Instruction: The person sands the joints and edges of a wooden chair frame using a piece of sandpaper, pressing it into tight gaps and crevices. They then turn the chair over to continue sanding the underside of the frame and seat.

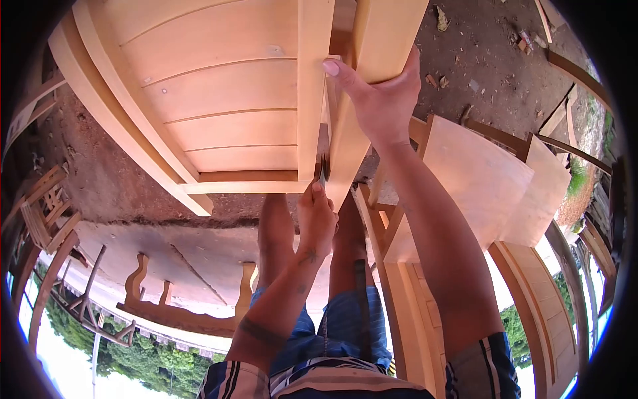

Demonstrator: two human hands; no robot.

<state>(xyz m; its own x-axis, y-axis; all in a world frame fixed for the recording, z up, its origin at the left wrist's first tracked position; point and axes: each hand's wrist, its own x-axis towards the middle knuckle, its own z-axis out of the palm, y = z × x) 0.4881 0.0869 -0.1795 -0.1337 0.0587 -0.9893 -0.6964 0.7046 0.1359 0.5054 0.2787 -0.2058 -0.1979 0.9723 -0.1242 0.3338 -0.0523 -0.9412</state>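
Observation:
My left hand (317, 216) is closed around what looks like a paintbrush (325, 167). Its dark bristles sit in the narrow gap between a panel frame and a thick post, and its handle is mostly hidden by my fingers. Higher up, my right hand (389, 100) grips the smooth wooden post (355, 113). Its thumb reaches across towards the panel frame's edge, while the fingers wrap the post's far side. Both parts belong to a pale wooden furniture piece with a grooved panel (229, 100) and a curved outer rail (126, 120).
Beside my right arm are flat wooden boards (458, 186) and a panelled wooden piece (541, 312). A scalloped wooden piece (179, 319) lies to the lower left, with a wooden frame (46, 206) further out. Leaves and scraps dot the dirt ground (458, 86).

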